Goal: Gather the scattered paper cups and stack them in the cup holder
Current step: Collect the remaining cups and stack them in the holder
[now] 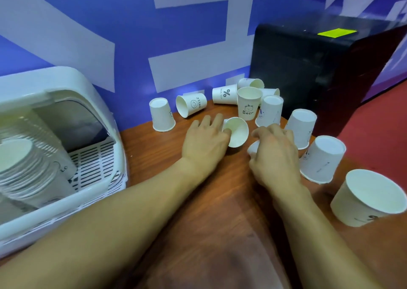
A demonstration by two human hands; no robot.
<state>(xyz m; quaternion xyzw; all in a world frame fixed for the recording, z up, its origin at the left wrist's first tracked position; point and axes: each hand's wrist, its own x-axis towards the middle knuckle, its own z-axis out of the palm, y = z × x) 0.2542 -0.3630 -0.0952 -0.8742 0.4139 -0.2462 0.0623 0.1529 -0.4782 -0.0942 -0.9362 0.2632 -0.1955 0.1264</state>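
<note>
Cup in hand: tipped cup [237, 132], on its side mid-table, mouth facing near.
Left grip [204, 141]: grasping the tipped cup at its rim, thumb at the mouth.
Right grip [275, 154]: curled over a second cup [253, 148] just right of it, mostly hidden under the palm.
Step, as judged: nesting the pair. Turn both the same way and slide base into mouth squarely, without crushing the rims.
Loose cups: Bear cup [248, 103] upright beyond; others inverted at right.
Cup holder [72, 79]: left, with a stack [24, 163] inside.
Table [209, 211]: wooden.
</note>
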